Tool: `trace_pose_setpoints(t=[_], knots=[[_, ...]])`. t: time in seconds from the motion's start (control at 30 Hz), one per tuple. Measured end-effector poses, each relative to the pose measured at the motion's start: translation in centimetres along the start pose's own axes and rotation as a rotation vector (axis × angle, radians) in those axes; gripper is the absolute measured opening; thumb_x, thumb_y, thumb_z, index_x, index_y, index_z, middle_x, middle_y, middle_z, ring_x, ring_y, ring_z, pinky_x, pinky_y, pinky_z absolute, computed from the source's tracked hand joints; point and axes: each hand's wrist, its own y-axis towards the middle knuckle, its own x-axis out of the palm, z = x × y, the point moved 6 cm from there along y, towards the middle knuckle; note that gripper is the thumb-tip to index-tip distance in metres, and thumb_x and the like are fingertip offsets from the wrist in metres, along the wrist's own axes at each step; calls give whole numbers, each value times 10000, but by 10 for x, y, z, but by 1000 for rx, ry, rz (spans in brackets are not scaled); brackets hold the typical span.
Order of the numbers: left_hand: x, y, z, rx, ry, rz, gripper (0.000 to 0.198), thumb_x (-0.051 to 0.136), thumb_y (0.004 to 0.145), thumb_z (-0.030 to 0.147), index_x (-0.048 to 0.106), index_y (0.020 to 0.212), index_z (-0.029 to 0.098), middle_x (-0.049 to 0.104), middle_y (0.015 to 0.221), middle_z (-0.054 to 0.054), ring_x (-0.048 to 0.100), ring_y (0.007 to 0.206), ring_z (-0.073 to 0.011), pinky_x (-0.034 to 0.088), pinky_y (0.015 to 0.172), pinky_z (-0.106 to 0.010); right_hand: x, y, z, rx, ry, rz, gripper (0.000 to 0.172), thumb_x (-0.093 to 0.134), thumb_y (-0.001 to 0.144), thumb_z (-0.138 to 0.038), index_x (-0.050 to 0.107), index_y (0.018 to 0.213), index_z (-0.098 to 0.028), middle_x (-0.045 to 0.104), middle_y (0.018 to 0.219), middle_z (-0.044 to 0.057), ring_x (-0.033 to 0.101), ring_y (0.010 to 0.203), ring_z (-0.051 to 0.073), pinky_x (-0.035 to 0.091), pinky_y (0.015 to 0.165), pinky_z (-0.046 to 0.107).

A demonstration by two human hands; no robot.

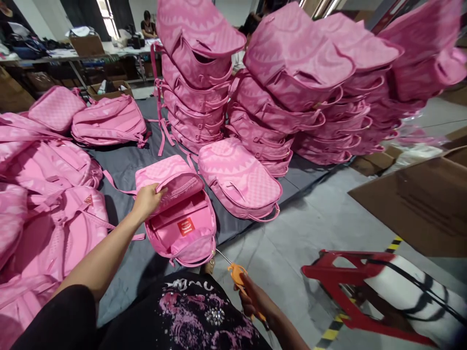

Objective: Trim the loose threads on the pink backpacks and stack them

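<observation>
An open pink backpack [200,214] lies on the dark grey cloth in front of me, with a red label [186,226] inside its main compartment. My left hand [148,200] is closed on the edge of the backpack's front flap and holds it folded back. Low and to the right, my right hand [255,297] is wrapped round an orange-handled tool [238,275] with a thin metal rod. The rod's tip is close to the backpack's lower right rim; whether they touch I cannot tell. A closed pink backpack [241,180] lies just right of the open one.
Stacked pink backpacks [199,92] stand behind, with more piles to the right. Loose pink backpacks [58,165] crowd the left. A red metal frame [335,287] and a cardboard box [412,204] are on the floor at right. A person [148,26] sits at a far table.
</observation>
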Motion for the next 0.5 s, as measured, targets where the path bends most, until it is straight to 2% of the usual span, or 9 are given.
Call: trace_pose_setpoints(t=[0.03,0.1,0.13,0.17,0.27,0.37,0.43,0.5], knots=[[-3,5,-1,9,-24,6,267,488,863,359,622,718,179,591,605,-6,504,581,-145,300,581,-245,-10,-2,3,27,47,61,686,222,778,-837,528,767,-223,266,493,-73,279,369,117,302,418,259],[-2,8,-1,19,-65,2,290,501,860,393,563,666,186,522,568,16,463,563,-135,280,577,-244,-28,-11,-1,-23,5,272,674,248,771,-834,544,794,-229,291,492,-61,333,379,147,306,413,279],[2,6,0,23,-88,-16,299,507,859,404,540,653,189,496,557,23,451,558,-132,273,575,-243,-30,-18,-7,-80,-59,351,680,275,778,-825,577,860,-222,327,487,-50,372,393,168,325,421,294],[7,4,2,31,-113,-49,306,513,858,410,522,644,191,477,551,28,442,554,-129,268,573,-241,-24,-25,-17,-150,-129,377,692,302,793,-808,604,961,-209,369,483,-40,411,412,185,354,443,308],[20,-1,16,103,-154,-155,314,516,870,416,519,653,189,475,561,30,431,556,-125,267,578,-239,22,-40,-61,-413,-246,256,738,310,851,-753,579,1211,-167,468,505,-21,487,481,198,433,557,321],[19,2,25,142,-122,-142,318,511,891,409,533,665,185,478,561,27,425,556,-127,267,581,-241,67,-40,-103,-575,-260,178,763,217,885,-739,611,1127,-132,480,517,1,490,487,192,417,535,307],[16,7,27,135,-102,-109,311,516,898,393,539,670,182,488,557,22,435,554,-130,271,576,-242,78,-29,-122,-589,-280,201,744,180,911,-709,620,1051,-125,510,542,22,497,484,189,400,505,298],[16,8,31,152,-84,-116,285,516,902,357,570,689,175,537,576,6,477,568,-140,288,579,-243,79,-11,-141,-583,-354,232,686,190,951,-644,615,1062,-116,588,618,56,566,550,201,432,544,293]])
